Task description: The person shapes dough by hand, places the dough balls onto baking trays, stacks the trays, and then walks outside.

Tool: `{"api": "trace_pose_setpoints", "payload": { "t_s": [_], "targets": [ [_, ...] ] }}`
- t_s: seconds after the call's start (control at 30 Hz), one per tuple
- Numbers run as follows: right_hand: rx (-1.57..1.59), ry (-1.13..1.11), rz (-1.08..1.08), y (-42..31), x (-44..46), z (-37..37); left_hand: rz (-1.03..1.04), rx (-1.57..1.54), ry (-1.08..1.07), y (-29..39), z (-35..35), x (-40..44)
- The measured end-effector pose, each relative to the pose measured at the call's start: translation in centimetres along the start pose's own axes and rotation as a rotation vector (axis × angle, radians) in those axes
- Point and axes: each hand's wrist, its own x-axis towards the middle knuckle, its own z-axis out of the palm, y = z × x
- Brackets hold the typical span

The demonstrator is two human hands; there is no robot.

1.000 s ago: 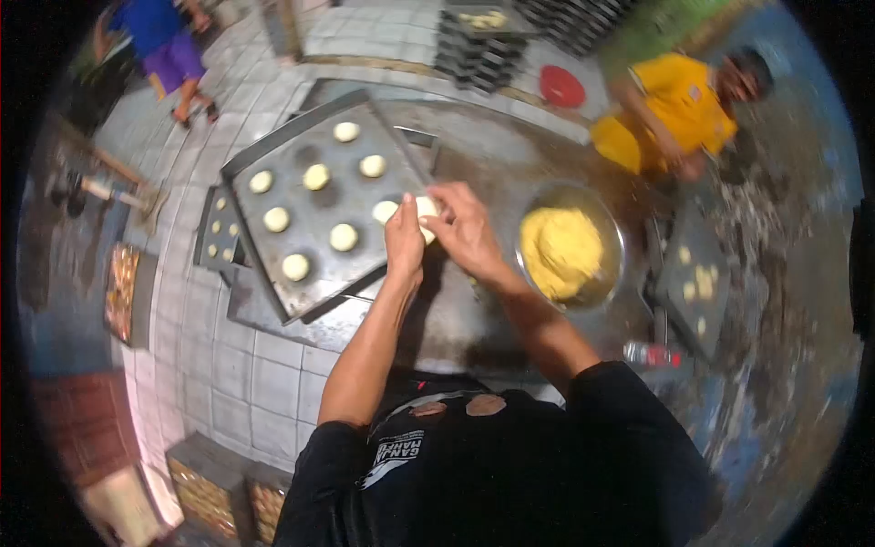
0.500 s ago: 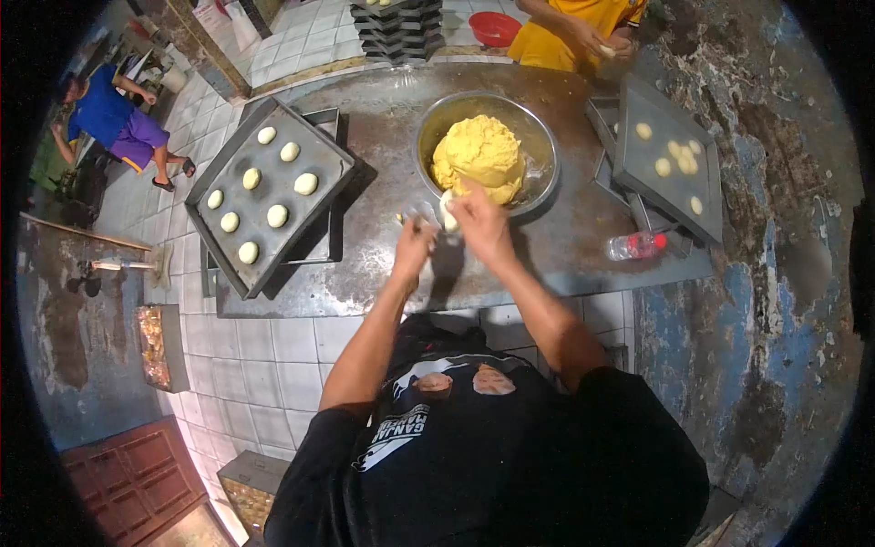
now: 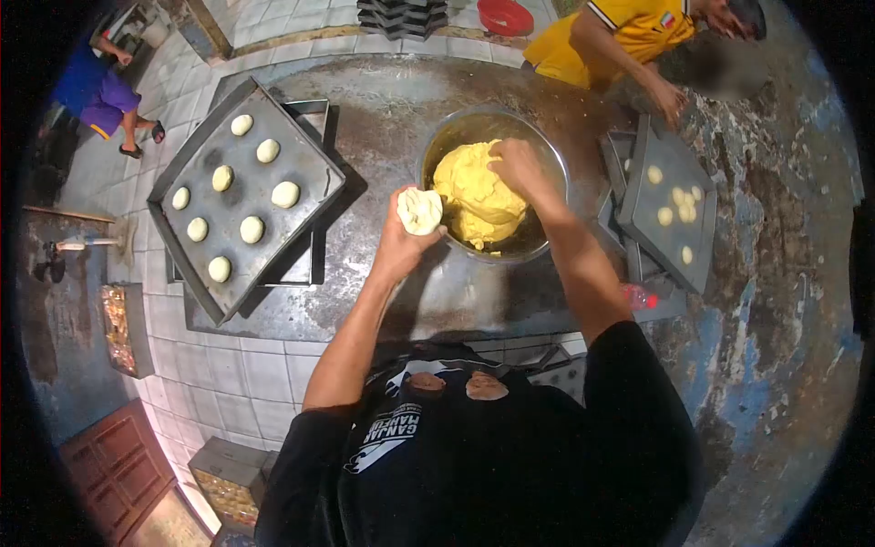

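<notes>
steel bowl [image 3: 456, 128], one, stands on the table [image 3: 387, 118] in front of the wearer. in it lies one big lump of yellow dough [image 3: 469, 182], with bare wall showing around part of it. the right hand [image 3: 516, 166] is inside the bowl, fingers bent against the top of the lump; i cannot tell whether they grip any of it. the left hand [image 3: 406, 230] is just beside the bowl's near left side, cupped around one flattened piece of pale dough [image 3: 420, 211].

left of these, one tray [image 3: 296, 159] holds eight pale balls [image 3: 285, 194], set apart from one another. it sits askew on a lower tray [image 3: 301, 262]. at the right, a tilted tray [image 3: 661, 242] holds several more, some bunched too closely for a sure count. near it is a hand [image 3: 670, 100] of a person in yellow [image 3: 620, 36]. one bottle [image 3: 641, 296], red-capped, is partly hidden by the wearer's right forearm. beyond the table are one red basin [image 3: 505, 16] and one stack of dark trays [image 3: 401, 16].
</notes>
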Motion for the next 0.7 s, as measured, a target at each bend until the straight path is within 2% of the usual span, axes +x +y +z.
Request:
{"api": "trace_pose_setpoints", "payload": {
  "t_s": [0.03,0.1,0.17,0.2,0.23,0.27,0.3,0.33,0.37,0.4,0.43,0.5,0.57,0.63,0.67,0.7],
  "targets": [
    [-0.041,-0.058,0.05,-0.1,0.2,0.3,-0.01,-0.013,0.005,0.6,-0.4,0.9],
    [-0.107,-0.086,0.045,-0.1,0.3,-0.2,-0.093,0.231,-0.131,1.8,-0.9,2.9],
    [0.013,-0.092,-0.106,-0.1,-1.0,-2.5,-0.038,0.225,-0.1,1.6,-0.2,4.3],
    [0.359,-0.239,0.222,-0.2,-1.9,-3.6,0.01,0.313,-0.097,1.7,0.3,4.8],
    [0.344,-0.246,0.212,-0.4,-2.6,-3.7,0.053,0.402,-0.09,1.7,0.8,5.2],
    [0.805,-0.191,0.339,-0.5,-3.5,-3.4,0.217,0.554,-0.07,1.0,1.2,5.6],
    [1.27,-0.123,0.463,-0.5,-4.4,-2.9,0.221,0.552,-0.062,0.5,1.9,5.9],
    [1.268,-0.125,0.455,-0.4,-5.5,-1.6,0.115,0.505,-0.053,0.1,3.1,6.0],
    [0.845,0.076,0.058,-0.4,-6.6,0.4,0.009,0.46,-0.046,-0.4,4.2,6.0],
    [0.401,0.265,-0.317,-1.0,-7.8,1.9,0.049,0.465,-0.046,-1.4,5.2,6.1],
    [0.408,0.271,-0.32,-2.9,-9.4,2.8,0.053,0.474,-0.045,-1.6,5.5,6.0],
    [0.211,0.255,-0.305,-7.5,-12.2,2.1,0.006,0.574,-0.039,-1.9,6.4,5.2],
    [0.584,0.049,-0.123,-7.3,-13.0,-1.4,0.006,0.554,-0.095,-2.3,5.7,3.7],
    [1.145,0.051,0.154,-5.0,-13.0,-0.7,0.08,0.351,-0.108,-2.9,5.8,1.9],
    [1.262,0.088,0.255,-4.6,-13.3,-0.8,0.127,0.219,-0.15,-3.0,6.1,1.2],
    [1.276,0.097,0.241,-4.8,-13.8,-1.2,0.139,0.236,-0.153,-2.3,6.6,0.3]
  ]
}}
